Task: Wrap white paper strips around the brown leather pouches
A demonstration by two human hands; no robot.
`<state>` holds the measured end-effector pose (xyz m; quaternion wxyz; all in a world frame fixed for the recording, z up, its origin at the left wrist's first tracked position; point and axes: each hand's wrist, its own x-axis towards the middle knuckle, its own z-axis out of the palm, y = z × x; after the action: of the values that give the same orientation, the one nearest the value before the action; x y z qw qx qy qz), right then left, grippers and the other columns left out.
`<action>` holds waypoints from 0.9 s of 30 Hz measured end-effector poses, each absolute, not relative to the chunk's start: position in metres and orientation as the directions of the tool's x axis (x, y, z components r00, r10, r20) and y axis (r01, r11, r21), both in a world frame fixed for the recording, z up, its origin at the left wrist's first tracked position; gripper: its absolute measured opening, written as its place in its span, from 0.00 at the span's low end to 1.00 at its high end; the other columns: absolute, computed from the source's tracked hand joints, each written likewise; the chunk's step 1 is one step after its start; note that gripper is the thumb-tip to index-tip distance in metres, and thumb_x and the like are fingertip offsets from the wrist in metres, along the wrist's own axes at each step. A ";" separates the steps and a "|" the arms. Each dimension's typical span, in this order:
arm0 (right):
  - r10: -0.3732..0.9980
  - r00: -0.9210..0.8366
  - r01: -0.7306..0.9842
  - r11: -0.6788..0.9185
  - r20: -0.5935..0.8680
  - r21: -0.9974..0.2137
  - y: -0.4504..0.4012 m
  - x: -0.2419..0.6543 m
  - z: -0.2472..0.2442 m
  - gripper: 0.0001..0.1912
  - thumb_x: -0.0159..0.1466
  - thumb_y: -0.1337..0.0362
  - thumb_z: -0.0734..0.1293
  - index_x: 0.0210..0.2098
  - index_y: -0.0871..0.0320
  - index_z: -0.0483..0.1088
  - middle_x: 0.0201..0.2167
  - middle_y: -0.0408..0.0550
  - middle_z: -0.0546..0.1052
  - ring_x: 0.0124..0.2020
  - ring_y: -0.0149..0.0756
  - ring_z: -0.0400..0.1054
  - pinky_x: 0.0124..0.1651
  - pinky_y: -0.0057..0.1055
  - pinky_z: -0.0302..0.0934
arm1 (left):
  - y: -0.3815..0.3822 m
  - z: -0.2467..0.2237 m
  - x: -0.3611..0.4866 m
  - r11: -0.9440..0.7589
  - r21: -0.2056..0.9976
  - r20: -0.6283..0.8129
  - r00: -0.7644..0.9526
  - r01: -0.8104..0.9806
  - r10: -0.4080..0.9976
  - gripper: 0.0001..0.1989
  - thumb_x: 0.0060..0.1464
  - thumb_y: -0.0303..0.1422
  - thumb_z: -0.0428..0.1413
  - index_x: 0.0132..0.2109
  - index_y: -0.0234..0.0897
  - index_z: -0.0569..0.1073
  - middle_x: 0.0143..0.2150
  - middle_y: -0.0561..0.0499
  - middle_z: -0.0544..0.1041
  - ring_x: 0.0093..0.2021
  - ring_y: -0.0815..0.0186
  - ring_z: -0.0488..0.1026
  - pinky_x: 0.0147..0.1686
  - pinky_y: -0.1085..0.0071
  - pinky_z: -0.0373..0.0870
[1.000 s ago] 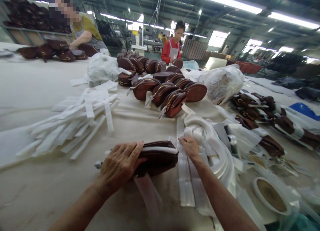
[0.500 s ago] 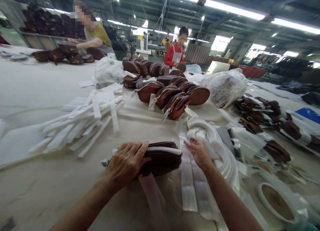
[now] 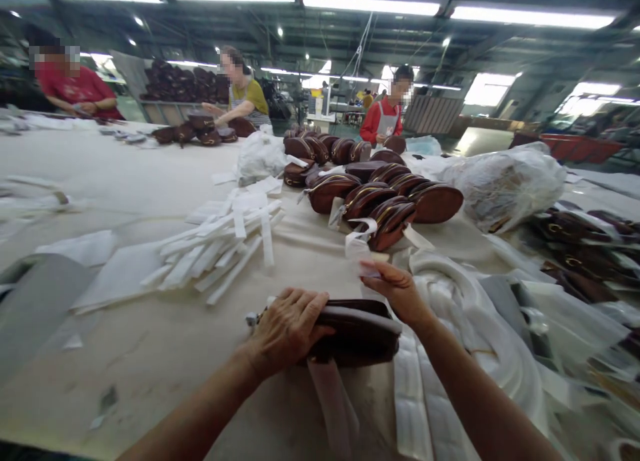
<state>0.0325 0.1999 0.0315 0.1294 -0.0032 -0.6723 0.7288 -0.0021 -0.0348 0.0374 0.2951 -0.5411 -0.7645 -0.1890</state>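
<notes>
My left hand (image 3: 293,328) is wrapped over the left part of a dark brown leather pouch (image 3: 363,331) on the table. A white strip lies along the pouch's top edge, and a translucent strip (image 3: 333,401) hangs from its near side. Just beyond the pouch's right end, my right hand (image 3: 397,288) pinches a thin white strip (image 3: 357,248), which curls up from the fingers. Coiled white foam strips (image 3: 460,308) lie beside my right forearm.
Finished-looking brown pouches (image 3: 370,194) stand in rows behind. Cut white strips (image 3: 215,248) are piled at the left. Plastic bundles (image 3: 505,181) and more pouches (image 3: 575,228) lie at the right. Three people are working across the table (image 3: 165,168).
My right hand has closed on a white strip and lifted it from the coiled strips. My left hand keeps its hold on the pouch. The view has turned left.
</notes>
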 end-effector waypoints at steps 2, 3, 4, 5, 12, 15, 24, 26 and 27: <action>-0.137 -0.896 -0.443 0.199 0.423 -0.874 0.187 0.029 0.056 0.08 0.58 0.64 0.69 0.37 0.54 0.78 0.34 0.46 0.78 0.35 0.31 0.71 0.40 0.26 0.65 | -0.037 0.035 -0.002 0.356 0.030 0.647 -0.289 0.934 0.706 0.21 0.63 0.44 0.47 0.51 0.28 0.66 0.38 0.42 0.76 0.37 0.59 0.74 0.38 0.64 0.68; -0.284 -0.840 -0.534 0.271 0.463 -0.801 0.183 0.027 0.065 0.08 0.62 0.63 0.66 0.37 0.53 0.78 0.34 0.47 0.78 0.36 0.31 0.71 0.41 0.27 0.64 | -0.037 0.034 -0.002 0.371 0.064 0.645 -0.322 0.926 0.693 0.24 0.62 0.45 0.47 0.54 0.28 0.63 0.39 0.42 0.76 0.37 0.59 0.74 0.38 0.64 0.69; -0.388 -0.797 -0.586 0.315 0.463 -0.746 0.179 0.026 0.072 0.11 0.64 0.61 0.64 0.38 0.53 0.79 0.34 0.48 0.78 0.35 0.31 0.70 0.41 0.27 0.64 | -0.038 0.033 -0.003 0.382 0.102 0.644 -0.353 0.919 0.679 0.27 0.62 0.46 0.47 0.58 0.28 0.59 0.39 0.42 0.76 0.37 0.59 0.74 0.38 0.64 0.69; -0.448 -0.778 -0.605 0.347 0.440 -0.717 0.177 0.024 0.076 0.12 0.65 0.59 0.62 0.38 0.52 0.79 0.33 0.49 0.78 0.35 0.32 0.70 0.42 0.28 0.64 | -0.038 0.032 -0.003 0.384 0.139 0.643 -0.378 0.913 0.666 0.31 0.62 0.46 0.47 0.62 0.27 0.53 0.39 0.43 0.76 0.37 0.59 0.73 0.38 0.63 0.69; -0.431 -0.863 -0.446 0.404 0.264 -0.799 0.184 0.008 0.064 0.15 0.62 0.53 0.64 0.35 0.53 0.79 0.31 0.49 0.79 0.34 0.35 0.72 0.39 0.30 0.65 | -0.039 0.035 -0.005 0.293 0.074 0.569 -0.282 0.953 0.772 0.28 0.58 0.34 0.52 0.63 0.36 0.55 0.39 0.47 0.74 0.35 0.61 0.70 0.34 0.65 0.66; -0.439 -0.882 -0.357 0.390 0.170 -0.848 0.189 0.001 0.058 0.13 0.59 0.55 0.67 0.35 0.55 0.79 0.30 0.48 0.79 0.34 0.35 0.73 0.40 0.30 0.65 | -0.039 0.035 -0.005 0.310 0.030 0.584 -0.269 0.950 0.766 0.19 0.60 0.35 0.51 0.58 0.39 0.64 0.38 0.48 0.73 0.35 0.62 0.69 0.35 0.65 0.64; -0.350 -0.921 0.112 0.188 -0.173 -0.976 0.184 0.002 0.014 0.17 0.47 0.52 0.73 0.28 0.60 0.79 0.24 0.44 0.78 0.27 0.34 0.70 0.35 0.30 0.63 | -0.045 0.039 -0.001 0.285 0.015 0.627 -0.231 0.958 0.744 0.15 0.63 0.36 0.47 0.54 0.42 0.69 0.34 0.49 0.70 0.32 0.66 0.66 0.33 0.69 0.62; -0.315 -0.924 0.181 0.137 -0.216 -0.974 0.182 0.012 0.007 0.19 0.46 0.51 0.74 0.28 0.60 0.78 0.23 0.43 0.78 0.26 0.33 0.69 0.34 0.29 0.63 | -0.048 0.042 -0.001 0.268 0.031 0.640 -0.225 0.963 0.735 0.15 0.63 0.38 0.48 0.53 0.43 0.70 0.33 0.50 0.71 0.31 0.67 0.66 0.32 0.70 0.62; -0.275 -0.934 0.211 0.095 -0.229 -0.973 0.181 0.018 0.005 0.18 0.46 0.52 0.75 0.28 0.61 0.77 0.24 0.42 0.77 0.26 0.33 0.69 0.34 0.30 0.64 | -0.049 0.043 -0.002 0.257 0.060 0.640 -0.235 0.965 0.731 0.15 0.63 0.39 0.48 0.53 0.44 0.71 0.33 0.50 0.72 0.30 0.67 0.66 0.33 0.70 0.63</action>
<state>0.0180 0.1814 0.0048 -0.1807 0.0226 -0.7175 0.6723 -0.0016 -0.0494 0.0432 0.2532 -0.5643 -0.7513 -0.2304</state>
